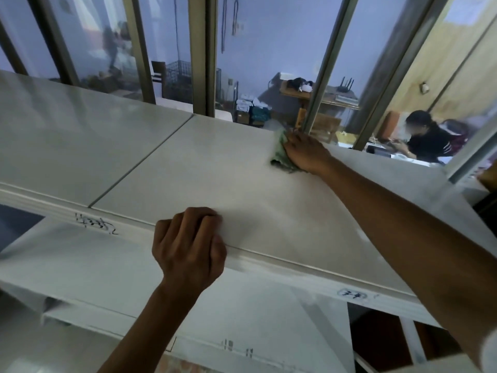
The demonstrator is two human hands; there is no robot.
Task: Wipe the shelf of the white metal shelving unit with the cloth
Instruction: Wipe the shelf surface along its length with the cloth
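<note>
The white metal shelf (215,170) fills the middle of the view, its top panel dusty and split by a seam on the left. A green cloth (279,154) lies at the shelf's far edge. My right hand (306,153) lies on top of the cloth and presses it down on the shelf, the arm stretched across the panel. My left hand (188,246) rests at the shelf's front edge with its fingers curled on top of the panel and its thumb at the rim.
Lower white shelves (80,265) with handwritten marks sit beneath. Metal window posts (320,84) and glass stand right behind the shelf's far edge. Beyond the glass a seated person (427,138) is at a desk in a cluttered room.
</note>
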